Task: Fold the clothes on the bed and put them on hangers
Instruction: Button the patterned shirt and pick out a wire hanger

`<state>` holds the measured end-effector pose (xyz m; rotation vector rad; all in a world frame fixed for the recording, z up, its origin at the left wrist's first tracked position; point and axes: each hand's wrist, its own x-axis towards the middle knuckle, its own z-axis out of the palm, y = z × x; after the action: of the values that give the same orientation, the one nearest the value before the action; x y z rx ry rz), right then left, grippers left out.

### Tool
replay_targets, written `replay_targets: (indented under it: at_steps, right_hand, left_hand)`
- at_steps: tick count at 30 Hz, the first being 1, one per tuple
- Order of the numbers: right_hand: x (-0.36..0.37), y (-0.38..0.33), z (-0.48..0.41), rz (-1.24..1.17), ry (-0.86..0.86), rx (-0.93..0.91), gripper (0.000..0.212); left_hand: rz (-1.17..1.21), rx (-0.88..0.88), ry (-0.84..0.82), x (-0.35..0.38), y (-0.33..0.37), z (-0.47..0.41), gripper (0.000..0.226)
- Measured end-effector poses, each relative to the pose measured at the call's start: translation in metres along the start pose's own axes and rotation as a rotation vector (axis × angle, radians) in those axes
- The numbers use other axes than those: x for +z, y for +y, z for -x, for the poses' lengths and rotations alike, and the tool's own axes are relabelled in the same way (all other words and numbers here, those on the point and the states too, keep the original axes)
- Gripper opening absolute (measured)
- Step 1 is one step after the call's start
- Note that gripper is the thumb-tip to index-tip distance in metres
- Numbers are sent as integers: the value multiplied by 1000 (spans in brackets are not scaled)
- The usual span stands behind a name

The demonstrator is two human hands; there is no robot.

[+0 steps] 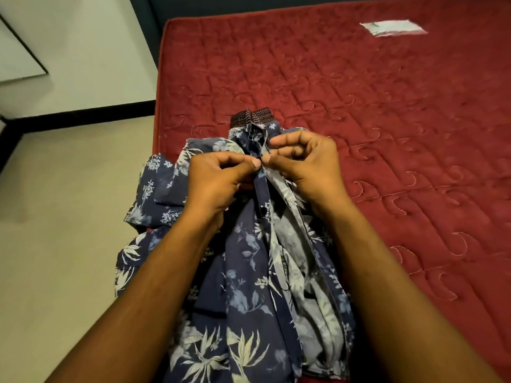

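A navy shirt with a pale floral print (249, 286) lies bunched on the near left part of the red mattress (387, 120), partly hanging over its edge. My left hand (218, 181) pinches the shirt's dark front placket near the collar. My right hand (307, 164) pinches the opposite front edge, fingertip to fingertip with the left. A dark button shows on the placket just below the hands. Under the shirt's collar end peeks a folded dark red checked garment (253, 116). No hanger is in view.
A white label patch (392, 28) is sewn on the mattress at the far right. Left of the bed is beige floor (55, 217) with a black skirting line and a white wall. The mattress's left edge runs just beside the shirt.
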<state>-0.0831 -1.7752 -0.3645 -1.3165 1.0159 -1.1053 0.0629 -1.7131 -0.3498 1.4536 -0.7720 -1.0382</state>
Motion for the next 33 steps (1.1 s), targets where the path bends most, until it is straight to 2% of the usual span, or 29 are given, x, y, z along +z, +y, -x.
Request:
replay_targets:
  at_steps: [6, 11, 16, 27, 30, 33]
  right_hand:
    - [2, -5, 4, -96, -40, 56, 27]
    - [-2, -12, 4, -233, -53, 128, 14]
    - [-4, -11, 5, -270, -51, 198, 21]
    - [-10, -6, 2, -232, -44, 236, 31]
    - [-9, -3, 1, -121, -38, 203, 31]
    - [-7, -2, -1, 208, 1, 41, 28]
  left_hand:
    - [34, -23, 5, -4, 0, -3, 6]
    - [43, -34, -35, -7, 1, -7, 11]
    - [43, -61, -62, -6, -1, -8, 19]
    - [-6, -45, -80, -1, -8, -13, 11]
    - [-33, -42, -67, 0, -11, -14, 7]
    - [32, -90, -64, 4, -16, -14, 11]
